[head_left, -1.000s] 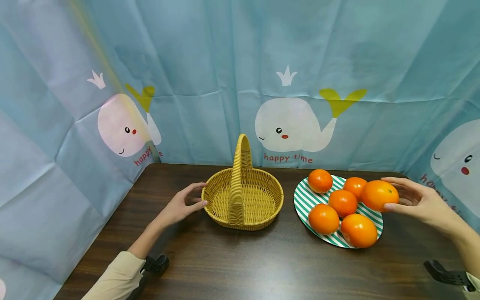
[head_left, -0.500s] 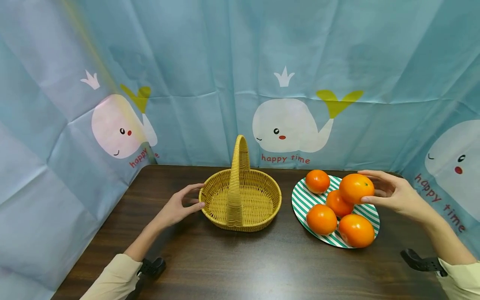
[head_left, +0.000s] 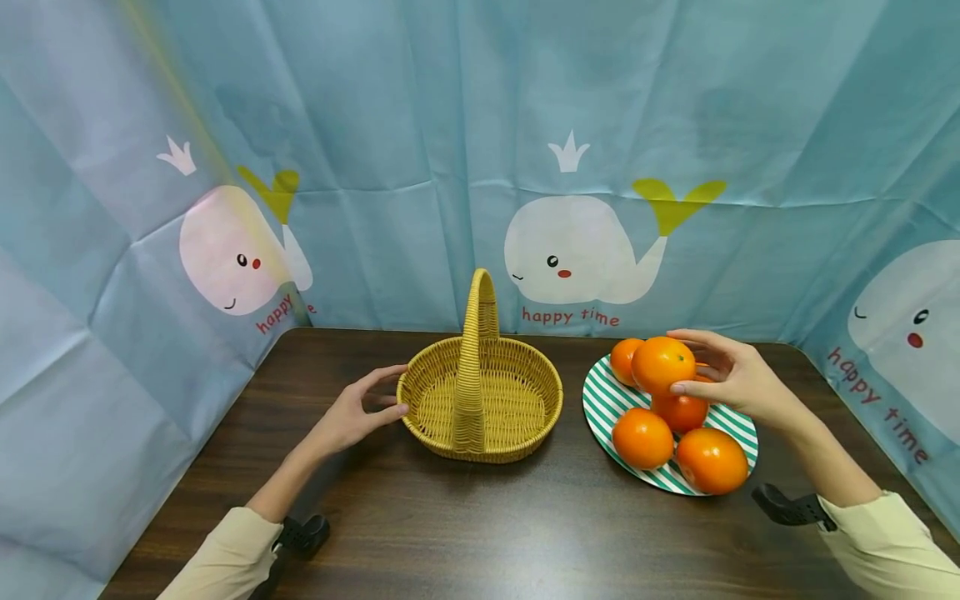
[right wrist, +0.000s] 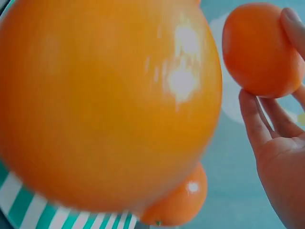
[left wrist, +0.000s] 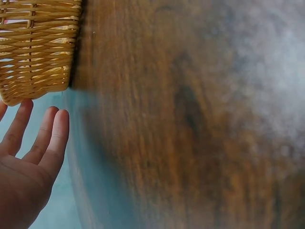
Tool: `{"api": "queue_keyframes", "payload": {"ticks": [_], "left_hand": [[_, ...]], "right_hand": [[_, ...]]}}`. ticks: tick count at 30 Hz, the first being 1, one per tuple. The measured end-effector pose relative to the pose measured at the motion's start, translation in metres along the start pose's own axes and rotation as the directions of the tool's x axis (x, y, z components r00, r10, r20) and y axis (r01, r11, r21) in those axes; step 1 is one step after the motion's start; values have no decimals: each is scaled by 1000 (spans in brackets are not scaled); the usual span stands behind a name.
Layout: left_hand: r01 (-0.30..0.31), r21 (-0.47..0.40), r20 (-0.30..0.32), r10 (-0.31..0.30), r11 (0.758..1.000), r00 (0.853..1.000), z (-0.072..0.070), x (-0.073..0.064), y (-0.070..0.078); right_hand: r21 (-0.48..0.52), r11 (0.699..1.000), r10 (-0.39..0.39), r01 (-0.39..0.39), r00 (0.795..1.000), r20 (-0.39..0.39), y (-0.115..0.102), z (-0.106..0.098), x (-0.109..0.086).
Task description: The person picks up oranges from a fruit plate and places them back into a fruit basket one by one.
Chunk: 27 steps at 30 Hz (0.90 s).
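Note:
My right hand [head_left: 731, 379] holds an orange [head_left: 663, 365] between thumb and fingers, raised over a round plate [head_left: 600, 408] with green and white stripes. In the right wrist view the held orange [right wrist: 259, 52] sits at the fingertips, while a big orange [right wrist: 105, 105] fills the foreground. Several other oranges lie on the plate; the held one partly covers those behind it. On the left, the fingertips and thumb of my left hand [head_left: 352, 421] touch the rim of a yellow wicker basket [head_left: 487, 455]. Its fingers look fairly straight beside the basket wall [left wrist: 38, 52] in the left wrist view.
Basket and plate stand apart on a dark wooden table [head_left: 480, 533], with a tall arched handle [head_left: 469, 367] across the basket. Blue curtain [head_left: 390, 250] with whale prints hangs behind the table and along its sides.
My right hand has carried the orange leftward over the plate, from its right edge to near the back orange. My left hand stays at the basket.

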<state>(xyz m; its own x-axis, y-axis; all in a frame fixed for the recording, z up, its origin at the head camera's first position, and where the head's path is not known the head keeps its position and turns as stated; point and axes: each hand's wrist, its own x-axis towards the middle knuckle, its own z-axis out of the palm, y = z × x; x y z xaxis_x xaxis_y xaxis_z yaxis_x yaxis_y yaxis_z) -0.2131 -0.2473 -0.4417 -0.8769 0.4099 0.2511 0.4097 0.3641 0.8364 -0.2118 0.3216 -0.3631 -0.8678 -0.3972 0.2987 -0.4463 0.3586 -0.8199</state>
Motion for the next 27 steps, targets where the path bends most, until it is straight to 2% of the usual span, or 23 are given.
{"api": "queue_keyframes", "payload": {"ticks": [10,19,27], "left_hand": [[1,4,-15,-1,1000,1000,0,1,1],[-10,26,-11,10,1000,1000,0,0,2],[-14,24,-5,14,1000,1000,1,0,0]], "right_hand": [[68,998,0,-2,1000,25,-4,22,19],[108,992,-68,61,996,59,-10,43,32],[136,989,-80,66,991,104,-15,63,44]]}}
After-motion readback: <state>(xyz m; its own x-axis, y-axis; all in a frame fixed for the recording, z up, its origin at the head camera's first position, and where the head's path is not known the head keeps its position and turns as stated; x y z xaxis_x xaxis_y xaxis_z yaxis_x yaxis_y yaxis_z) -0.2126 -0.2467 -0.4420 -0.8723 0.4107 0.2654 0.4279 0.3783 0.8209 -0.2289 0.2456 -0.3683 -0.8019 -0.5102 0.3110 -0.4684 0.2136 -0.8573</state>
